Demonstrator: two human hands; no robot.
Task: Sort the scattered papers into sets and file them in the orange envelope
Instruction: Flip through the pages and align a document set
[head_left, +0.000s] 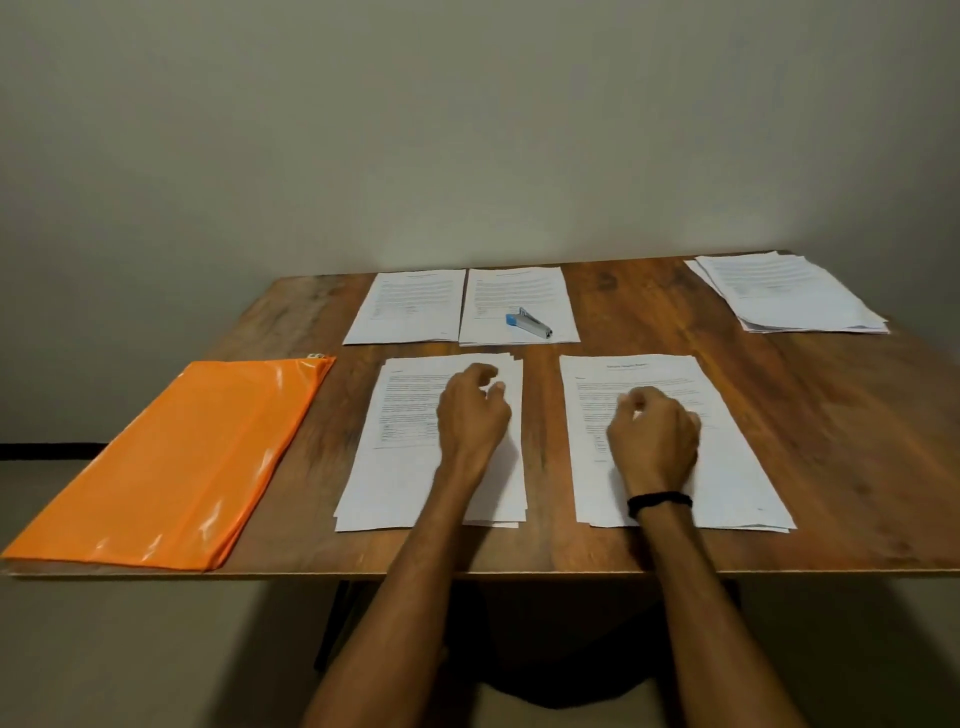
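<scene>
**Reaching over the surface**

Your orange envelope lies flat at the near left corner. Your left hand, loosely curled and gripping nothing, is over the near left stack. Your right hand curls over the near right stack; you cannot tell its grip. Beyond, a stapler sits on the middle set. A loose pile lies far right.

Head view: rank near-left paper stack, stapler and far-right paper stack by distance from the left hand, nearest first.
1. Near-left paper stack, directly beneath the left hand.
2. Stapler, farther back, centre.
3. Far-right paper stack, at the far right corner.
</scene>
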